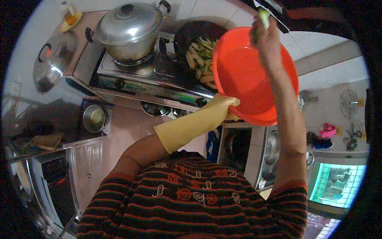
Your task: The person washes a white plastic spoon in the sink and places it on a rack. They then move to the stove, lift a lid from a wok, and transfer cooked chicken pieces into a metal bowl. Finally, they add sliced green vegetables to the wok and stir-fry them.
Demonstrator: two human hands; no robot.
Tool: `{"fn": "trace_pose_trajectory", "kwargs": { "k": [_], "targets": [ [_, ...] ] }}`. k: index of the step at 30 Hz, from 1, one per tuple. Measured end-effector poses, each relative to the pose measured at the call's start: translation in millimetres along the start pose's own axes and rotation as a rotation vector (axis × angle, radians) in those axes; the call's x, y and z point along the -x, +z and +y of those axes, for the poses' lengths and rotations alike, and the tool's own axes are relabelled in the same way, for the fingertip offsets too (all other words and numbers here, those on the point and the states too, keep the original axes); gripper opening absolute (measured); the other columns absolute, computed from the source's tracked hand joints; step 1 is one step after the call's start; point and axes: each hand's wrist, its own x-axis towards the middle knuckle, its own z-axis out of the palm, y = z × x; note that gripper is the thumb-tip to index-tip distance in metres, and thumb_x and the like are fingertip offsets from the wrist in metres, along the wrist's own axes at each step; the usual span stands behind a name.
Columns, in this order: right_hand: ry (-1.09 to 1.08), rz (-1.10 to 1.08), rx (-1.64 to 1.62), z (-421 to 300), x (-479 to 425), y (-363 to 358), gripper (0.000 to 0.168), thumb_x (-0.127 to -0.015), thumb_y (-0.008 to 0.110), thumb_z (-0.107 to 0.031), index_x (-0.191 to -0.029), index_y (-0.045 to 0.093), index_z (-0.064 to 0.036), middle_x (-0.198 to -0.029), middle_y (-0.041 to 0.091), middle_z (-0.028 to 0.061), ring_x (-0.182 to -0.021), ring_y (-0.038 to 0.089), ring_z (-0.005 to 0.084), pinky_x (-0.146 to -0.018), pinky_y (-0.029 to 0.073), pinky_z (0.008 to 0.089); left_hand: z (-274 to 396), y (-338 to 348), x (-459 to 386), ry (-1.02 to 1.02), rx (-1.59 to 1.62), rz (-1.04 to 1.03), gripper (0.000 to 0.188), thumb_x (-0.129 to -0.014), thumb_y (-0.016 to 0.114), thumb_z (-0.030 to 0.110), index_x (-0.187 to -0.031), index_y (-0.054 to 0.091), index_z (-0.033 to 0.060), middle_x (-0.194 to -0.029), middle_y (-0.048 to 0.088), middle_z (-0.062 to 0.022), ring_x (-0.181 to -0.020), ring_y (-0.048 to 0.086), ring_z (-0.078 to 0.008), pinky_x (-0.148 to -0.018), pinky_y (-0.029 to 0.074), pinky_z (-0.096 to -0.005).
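My left hand (pixel 225 104), in a long yellow rubber glove, grips the near rim of a red plastic basin (pixel 244 74). The basin is tilted beside a dark wok (pixel 185 33) and hides its right side. Cut vegetable pieces (pixel 203 59), pale and green, lie in the wok. No pieces show on the visible inside of the basin. Above its far rim, my bare right hand (pixel 264 34) holds a pale green vegetable piece (pixel 264 18); motion blurs the fingers.
A lidded aluminium pot (pixel 128 33) stands on the left burner of the gas stove (pixel 134 77). A metal lid (pixel 53 64) leans at the left, below a yellow dish (pixel 71 22). A small metal pot (pixel 95 118) sits lower left. A sink (pixel 271 146) is at the right.
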Motion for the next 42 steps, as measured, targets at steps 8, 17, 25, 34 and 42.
{"fn": "trace_pose_trajectory", "kwargs": {
  "k": [8,17,25,34,42],
  "targets": [
    [-0.041,-0.411,0.523,-7.9,-61.7,-11.5,0.050,-0.079,0.066,-0.036,-0.119,0.049,-0.010,-0.106,0.055,0.0047,-0.089,0.053,0.0169,-0.075,0.044,0.0301,-13.3,22.2,14.9,-0.184,0.299,0.046,0.051,-0.075,0.058,0.001,-0.123,0.041,0.0023,-0.120,0.051,-0.0153,-0.095,0.060,-0.0275,-0.076,0.055,-0.0421],
    [0.215,-0.139,0.488,-138.4,48.9,-149.0,0.042,-0.083,0.062,-0.022,-0.119,0.051,-0.004,-0.117,0.055,0.0097,-0.104,0.054,0.0179,-0.086,0.045,0.0299,-11.6,11.8,38.9,-0.246,0.165,-0.141,0.046,-0.076,0.054,0.004,-0.119,0.039,-0.0009,-0.108,0.054,-0.0174,-0.088,0.060,-0.0297,-0.070,0.056,-0.0368],
    [0.330,0.189,1.010,-239.4,274.0,-151.8,0.045,-0.079,0.062,-0.012,-0.122,0.050,-0.007,-0.128,0.047,0.0128,-0.118,0.044,0.0260,-0.096,0.039,0.0376,-34.8,31.4,61.3,-0.286,-0.175,-0.186,0.035,-0.079,0.054,0.015,-0.110,0.050,-0.0003,-0.096,0.061,-0.0109,-0.072,0.061,-0.0188,-0.061,0.050,-0.0269],
    [0.730,-0.174,1.250,-256.7,452.0,-97.3,0.068,-0.056,0.073,-0.053,-0.107,0.060,-0.010,-0.127,0.049,0.0079,-0.126,0.035,0.0298,-0.105,0.010,0.0596,-113.9,46.2,83.7,-0.346,-0.642,-0.234,0.032,-0.076,0.058,0.018,-0.102,0.057,-0.0013,-0.086,0.064,-0.0091,-0.071,0.062,-0.0171,-0.058,0.051,-0.0272],
    [0.973,-0.101,1.124,-263.2,614.1,-36.8,0.039,-0.058,0.074,-0.036,-0.088,0.065,-0.014,-0.120,0.053,0.0041,-0.125,0.034,0.0284,-0.097,0.010,0.0699,-183.9,7.8,129.1,-0.668,-0.714,-0.137,0.049,-0.071,0.059,0.010,-0.117,0.047,-0.0006,-0.108,0.059,-0.0117,-0.084,0.062,-0.0254,-0.058,0.053,-0.0338]
  ]
}}
